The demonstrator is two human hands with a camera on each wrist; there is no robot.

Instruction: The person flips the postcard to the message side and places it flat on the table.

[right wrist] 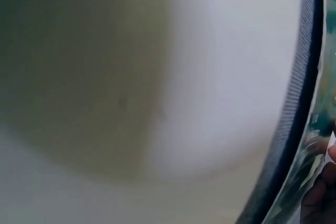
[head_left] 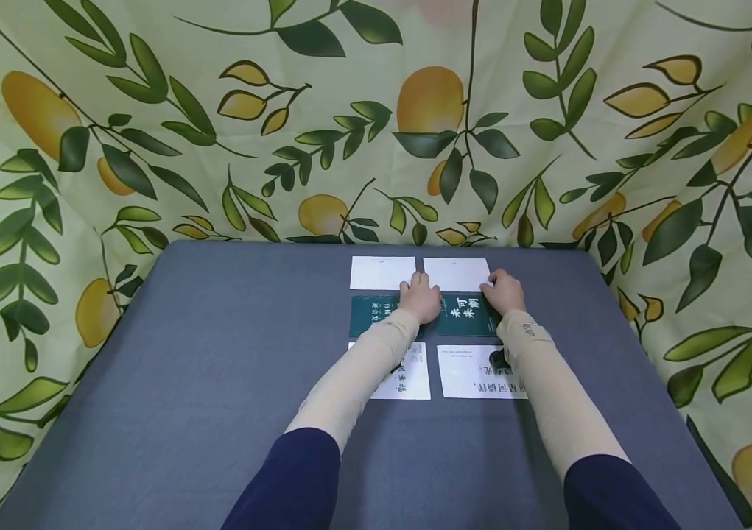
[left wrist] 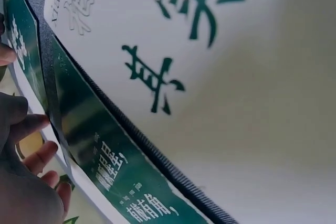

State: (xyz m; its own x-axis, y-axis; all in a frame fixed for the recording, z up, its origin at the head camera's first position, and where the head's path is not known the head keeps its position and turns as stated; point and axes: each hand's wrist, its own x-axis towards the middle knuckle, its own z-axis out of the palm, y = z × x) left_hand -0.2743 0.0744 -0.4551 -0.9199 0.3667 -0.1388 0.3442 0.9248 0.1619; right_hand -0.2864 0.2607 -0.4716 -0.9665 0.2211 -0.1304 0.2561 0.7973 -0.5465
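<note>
In the head view, white and dark green printed cards lie in rows on a grey-blue table. My left hand is over the gap between the green left card and the green right card, its fingertips by the left edge of the upper right white card. Loosely bent, spread fingers show in the left wrist view. At that white card's lower right corner is my right hand, thumb and fingers touching about the corner. Whether they pinch it is unclear; the right wrist view catches only part of the fingers.
Another white card lies at the upper left. Two white cards with dark writing, one on the left and one on the right, lie nearer me, partly under my forearms. A leaf-and-fruit patterned curtain hangs behind the grey-blue table.
</note>
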